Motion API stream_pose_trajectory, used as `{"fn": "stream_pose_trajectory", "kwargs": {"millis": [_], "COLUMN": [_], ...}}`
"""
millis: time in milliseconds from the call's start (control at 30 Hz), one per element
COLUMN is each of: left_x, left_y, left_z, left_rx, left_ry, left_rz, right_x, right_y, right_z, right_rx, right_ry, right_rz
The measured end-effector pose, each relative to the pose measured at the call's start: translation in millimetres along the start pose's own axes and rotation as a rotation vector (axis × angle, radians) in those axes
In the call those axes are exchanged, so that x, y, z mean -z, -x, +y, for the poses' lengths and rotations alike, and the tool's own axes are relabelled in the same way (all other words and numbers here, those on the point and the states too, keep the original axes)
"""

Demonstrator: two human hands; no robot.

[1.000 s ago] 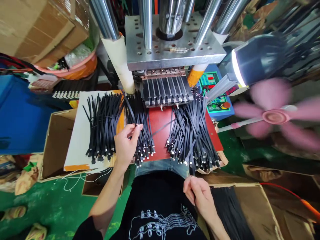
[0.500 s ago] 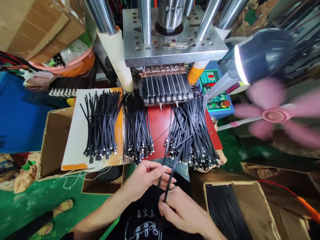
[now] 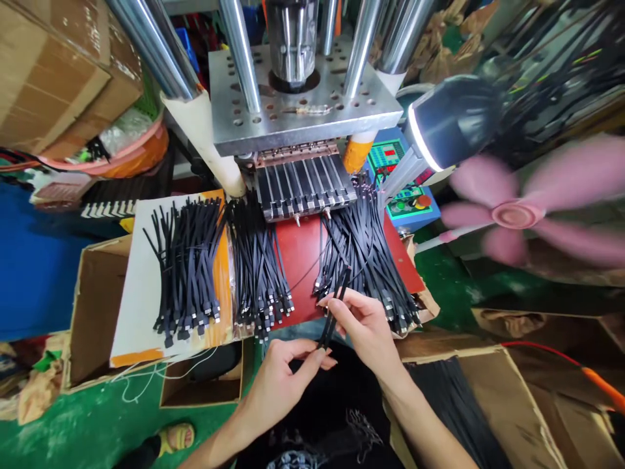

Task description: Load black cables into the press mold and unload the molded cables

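Thin black flat cables [image 3: 344,281], seemingly doubled into close strands, run between my two hands in front of my lap. My left hand [image 3: 293,378] pinches their lower end between thumb and fingers. Higher up, my right hand [image 3: 366,326] grips them, its thumb pressed on the strands. Just behind it lies a large pile of black cables with metal-tipped plugs [image 3: 366,241]. A second bunch [image 3: 258,260] is left of centre, and a third bunch [image 3: 188,260] rests on a white board [image 3: 134,293]. The exact ends of the held cables are hidden by my fingers.
A press with a steel plate [image 3: 303,124] stands over a slotted black mould [image 3: 305,185] behind the red tabletop [image 3: 300,244]. To the right are a lamp [image 3: 454,120], a spinning pink fan [image 3: 517,213] and a control box [image 3: 393,156]. Another person's sandalled foot [image 3: 178,436] shows at lower left.
My right hand has risen to above my left, which has dropped slightly lower left. The cable strands, apart before, are now gathered together. The view has shifted.
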State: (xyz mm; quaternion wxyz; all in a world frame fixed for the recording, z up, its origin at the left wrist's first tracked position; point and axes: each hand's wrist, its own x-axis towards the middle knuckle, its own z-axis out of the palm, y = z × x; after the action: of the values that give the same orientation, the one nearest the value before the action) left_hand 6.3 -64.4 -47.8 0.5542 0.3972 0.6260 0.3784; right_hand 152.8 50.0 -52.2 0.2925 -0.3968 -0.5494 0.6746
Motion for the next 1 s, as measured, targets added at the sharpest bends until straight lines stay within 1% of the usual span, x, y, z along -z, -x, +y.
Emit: {"fn": "stream_pose_trajectory", "kwargs": {"millis": [33, 133, 167, 233, 333, 433, 533, 600, 733, 800, 900, 1000], "left_x": [4.0, 20.2, 25.9, 36.2, 46.6, 52.5, 56.9, 60.1, 67.4, 70.7, 73.8, 76.9], "left_y": [-6, -30, -39, -52, -62, -60, -57, -57, -60, -61, -62, -64], "left_z": [5, 27, 35, 49, 60, 62, 63, 65, 71, 74, 78, 82], "left_rx": [-0.043, -0.24, -0.302, -0.377, -0.384, -0.365, -0.326, -0.296, -0.249, -0.272, -0.356, -0.456], "left_ry": [-0.037, -0.074, -0.072, -0.065, -0.029, 0.03, 0.094, 0.148, 0.244, 0.2, 0.026, -0.087], "left_rz": [0.035, 0.163, 0.175, 0.14, 0.085, 0.067, 0.075, 0.077, 0.044, 0.064, 0.119, 0.157], "right_x": [-4, -11, -12, -13, -11, -7, -5, -6, -12, -15, -20, -27], "right_y": [-3, -6, -6, -5, -7, -12, -19, -24, -30, -33, -41, -48], "right_z": [2, 3, 3, 2, 2, 1, -2, -6, -17, -24, -28, -19], "right_rx": [0.031, 0.131, 0.176, 0.264, 0.339, 0.365, 0.398, 0.433, 0.495, 0.513, 0.511, 0.466], "right_ry": [0.02, 0.095, 0.123, 0.177, 0.242, 0.283, 0.29, 0.283, 0.31, 0.329, 0.331, 0.32], "right_rz": [-0.004, -0.091, -0.112, -0.113, -0.087, -0.101, -0.092, -0.09, -0.109, -0.113, -0.115, -0.122]}}
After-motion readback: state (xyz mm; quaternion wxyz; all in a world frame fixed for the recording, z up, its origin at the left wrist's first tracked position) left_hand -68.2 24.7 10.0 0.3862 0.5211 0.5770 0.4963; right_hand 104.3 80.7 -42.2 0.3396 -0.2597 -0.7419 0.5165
